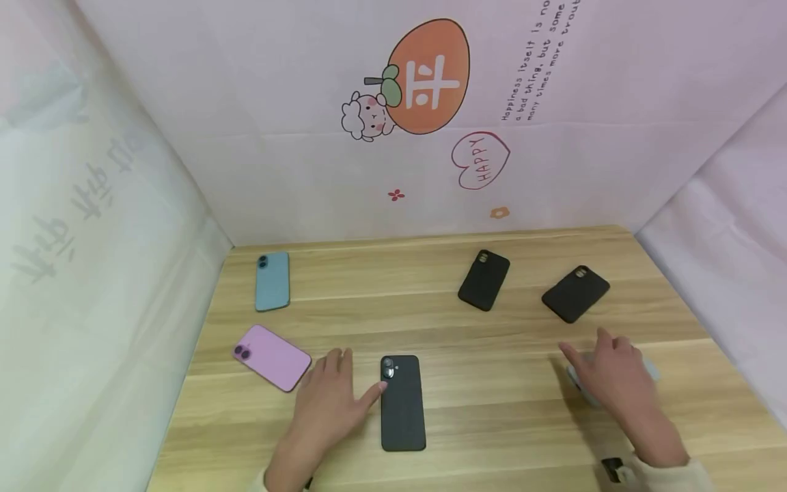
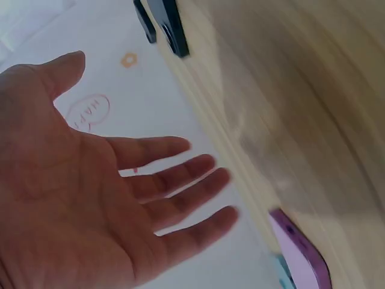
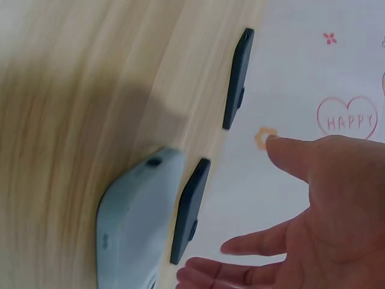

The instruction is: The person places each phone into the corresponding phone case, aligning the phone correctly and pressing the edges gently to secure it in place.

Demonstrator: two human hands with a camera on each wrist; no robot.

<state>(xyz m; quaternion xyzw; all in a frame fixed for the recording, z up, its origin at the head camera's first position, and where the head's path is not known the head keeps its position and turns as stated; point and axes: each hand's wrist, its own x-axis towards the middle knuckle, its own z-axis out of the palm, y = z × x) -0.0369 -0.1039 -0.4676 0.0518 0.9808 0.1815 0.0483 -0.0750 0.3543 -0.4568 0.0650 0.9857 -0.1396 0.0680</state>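
My left hand (image 1: 328, 396) hovers low over the table with fingers spread, between a pink phone (image 1: 273, 359) and a black phone (image 1: 403, 417). Its thumb tip overlaps the black phone's camera corner in the head view, while the left wrist view shows an empty palm. On the other side, my right hand (image 1: 615, 376) is over a pale grey-blue phone case (image 3: 138, 217), covering most of it in the head view. The right wrist view shows those fingers extended and apart from the case, holding nothing.
A light blue phone (image 1: 272, 283) lies at the back left. Two black phone cases (image 1: 484, 281) with camera cutouts lie at the back right, one nearer the right hand. Behind the wooden table (image 1: 369, 294) hangs a printed white cloth (image 1: 295, 171).
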